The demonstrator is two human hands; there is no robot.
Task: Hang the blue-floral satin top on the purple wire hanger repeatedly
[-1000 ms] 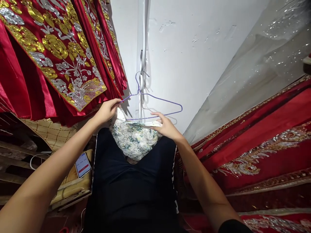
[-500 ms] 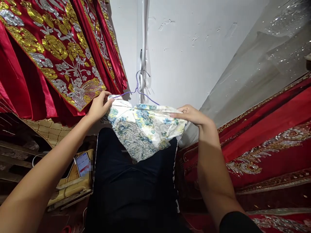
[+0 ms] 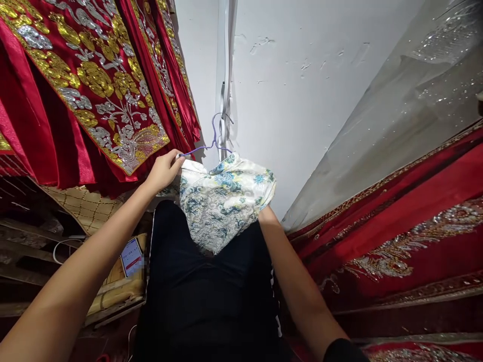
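Shirt (image 3: pixel 226 201), head view: floral cloth is being held up before the wall (image 3: pixel 287 100), just below the neck of the purple hanger (image 3: pixel 215 144). One hanger shoulder and the adjoining shirt edge are being pinched narrowly by the left hand (image 3: pixel 163 173). On the opposite side, the right forearm (image 3: pixel 294 266) is being covered by cloth at its far end; the right hand is being hidden, and its grip cannot be told. The scene is being flanked by red garments (image 3: pixel 94 75). Slippage is probably being risked should the left pinch loosen; snagging or stretching could be caused by the concealed hanger end, and unhooking by downward pull.
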